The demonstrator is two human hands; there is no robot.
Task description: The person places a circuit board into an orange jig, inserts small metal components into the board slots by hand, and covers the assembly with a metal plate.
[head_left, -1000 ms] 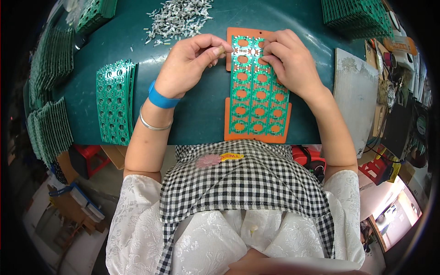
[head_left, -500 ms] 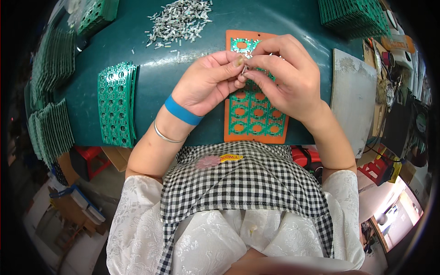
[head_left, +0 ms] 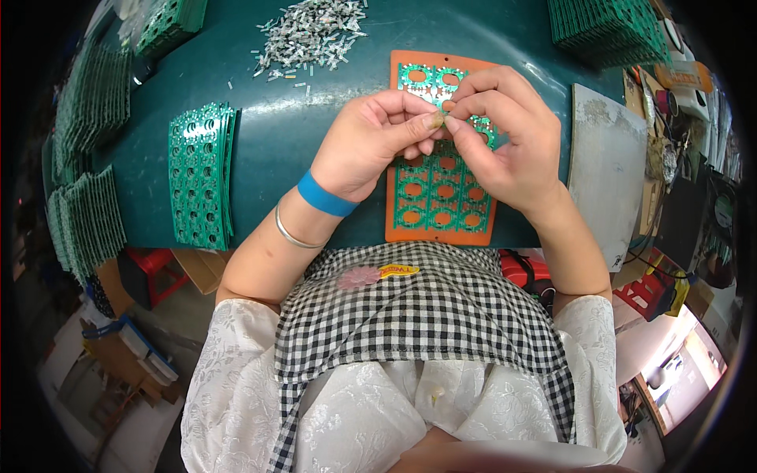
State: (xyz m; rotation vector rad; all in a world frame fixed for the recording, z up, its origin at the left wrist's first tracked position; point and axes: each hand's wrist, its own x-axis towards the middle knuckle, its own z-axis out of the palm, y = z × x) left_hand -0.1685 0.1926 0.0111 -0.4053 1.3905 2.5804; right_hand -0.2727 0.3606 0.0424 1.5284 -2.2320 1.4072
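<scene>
An orange tray [head_left: 392, 223] lies in front of me, with a green circuit board panel [head_left: 428, 202] on it; rows of round cutouts run through the panel. Over its middle my two hands meet at the fingertips. My left hand [head_left: 371, 142], with a blue band and a metal bangle at the wrist, is closed in a pinch. Opposite it, my right hand [head_left: 512, 150] pinches with thumb and forefinger, its other fingers curled. Whatever lies between the fingertips is too small and hidden to name. Both hands cover part of the panel.
A heap of small pale metal-like strips [head_left: 311, 35] lies at the far side of the green table [head_left: 292, 213]. Stacked green boards [head_left: 201, 177] stand to the left, with more boards [head_left: 87, 118] beyond and others [head_left: 607, 31] at far right. A grey board [head_left: 607, 173] lies right.
Both hands have shifted slightly to the right over the panel, and the left wrist has turned a little. A small silvery piece that showed by the fingertips is now hidden.
</scene>
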